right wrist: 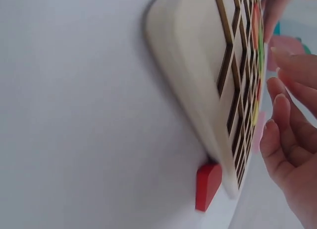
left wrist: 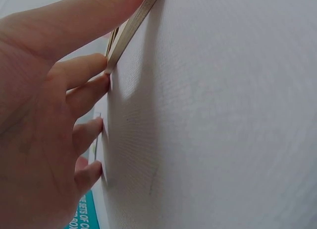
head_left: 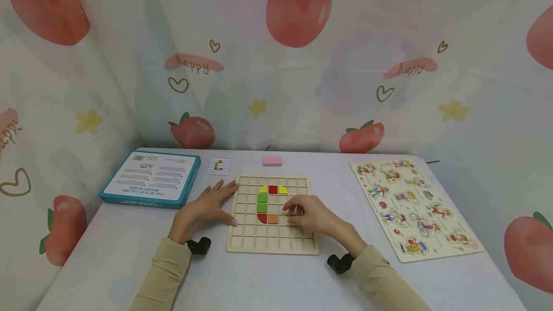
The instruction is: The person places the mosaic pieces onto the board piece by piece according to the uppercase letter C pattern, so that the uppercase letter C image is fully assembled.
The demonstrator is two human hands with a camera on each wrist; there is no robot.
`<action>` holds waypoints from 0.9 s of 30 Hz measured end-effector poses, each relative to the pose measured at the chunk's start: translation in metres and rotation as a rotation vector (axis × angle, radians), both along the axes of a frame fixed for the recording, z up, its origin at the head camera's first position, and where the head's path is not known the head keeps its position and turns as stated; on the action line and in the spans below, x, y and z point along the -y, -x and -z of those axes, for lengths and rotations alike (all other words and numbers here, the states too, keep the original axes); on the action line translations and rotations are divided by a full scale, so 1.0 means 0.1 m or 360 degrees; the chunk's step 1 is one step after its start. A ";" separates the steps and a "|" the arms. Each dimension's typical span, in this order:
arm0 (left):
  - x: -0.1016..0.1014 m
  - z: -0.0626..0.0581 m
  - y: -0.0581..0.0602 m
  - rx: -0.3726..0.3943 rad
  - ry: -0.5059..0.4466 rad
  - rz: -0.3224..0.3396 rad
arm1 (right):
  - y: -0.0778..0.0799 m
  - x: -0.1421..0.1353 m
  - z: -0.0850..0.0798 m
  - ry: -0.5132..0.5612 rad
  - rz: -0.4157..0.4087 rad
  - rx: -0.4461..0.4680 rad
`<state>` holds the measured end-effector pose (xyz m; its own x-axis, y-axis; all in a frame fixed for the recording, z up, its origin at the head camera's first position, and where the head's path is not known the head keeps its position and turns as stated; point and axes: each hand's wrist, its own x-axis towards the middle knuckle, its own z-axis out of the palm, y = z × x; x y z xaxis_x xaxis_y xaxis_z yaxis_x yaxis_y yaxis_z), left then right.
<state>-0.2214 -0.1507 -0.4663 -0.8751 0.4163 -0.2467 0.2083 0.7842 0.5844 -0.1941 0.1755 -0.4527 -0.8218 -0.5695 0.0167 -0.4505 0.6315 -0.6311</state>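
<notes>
A wooden grid board (head_left: 273, 248) lies flat on the table. Its cells hold an outline of coloured pieces: a red square (head_left: 273, 189), a yellow piece (head_left: 282, 189) with a rounded corner, another yellow one, two green squares (head_left: 262, 203), a rounded red piece (head_left: 262, 218) and an orange square (head_left: 272, 219). My left hand (head_left: 211, 205) is spread at the board's left edge, thumb and fingertips touching it. Over the right half of the board hovers my right hand (head_left: 312, 214), fingers loosely bent; no piece shows between them. A red block (right wrist: 208, 187) lies beside the board in the right wrist view.
At the back left lies a teal-edged box (head_left: 151, 179), with a small pattern card (head_left: 219, 166) to its right. A pink block (head_left: 272, 161) sits behind the board. On the right is a wooden puzzle board (head_left: 402, 196) with cartoon figures. Patterned cloth (head_left: 298, 80) hangs behind.
</notes>
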 end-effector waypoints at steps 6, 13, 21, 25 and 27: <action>0.00 0.00 0.00 -0.0006 -0.0006 0.0006 | -0.03 -0.21 0.03 0.0028 0.0045 -0.0047; 0.00 0.00 0.00 -0.0010 -0.0010 0.0010 | -0.07 -0.44 0.04 0.0047 0.0109 -0.0057; -0.01 -0.03 -0.01 0.0003 -0.0005 0.0002 | -0.10 -0.64 0.10 -0.0001 0.0206 -0.0092; -0.01 -0.03 -0.01 0.0008 -0.0006 -0.0003 | -0.10 -0.70 0.12 -0.0048 0.0252 -0.0019; 0.00 -0.03 -0.01 0.0005 -0.0006 -0.0002 | -0.10 -0.72 0.12 -0.0067 0.0268 0.0014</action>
<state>-0.2202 -0.1505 -0.4633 -0.8748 0.4161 -0.2480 0.2054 0.7823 0.5881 -0.1844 0.2479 -0.4645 -0.9056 -0.4240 -0.0117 -0.3308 0.7233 -0.6061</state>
